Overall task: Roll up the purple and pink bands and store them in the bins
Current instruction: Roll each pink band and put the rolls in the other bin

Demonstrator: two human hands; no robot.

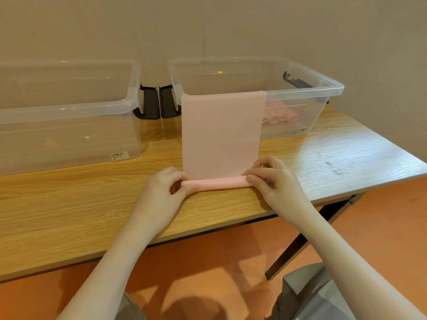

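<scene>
I am rolling the pink band [220,135] up from its near end. The band lies flat on the wooden table [69,204] and runs away from me, up the front wall of the right bin [323,86], with its far end draped over that bin's near rim. The started roll [216,182] is a thin tube lying crosswise near the table's front edge.

To do this well, I judge I should keep both ends of the tube turning at the same rate, so it stays square to the band and does not cone out to one side, and keep light tension against the draped part so the layers wind tight.

My left hand [165,188] pinches the left end of the roll, thumb under and fingers curled over. My right hand [269,177] grips the right end the same way, fingers bent over the top. Both forearms reach forward, angling inward.

Finished pink rolls [280,115] already lie inside the right bin. The left bin [69,107] looks empty, though glare makes that uncertain. I see no purple band.
</scene>
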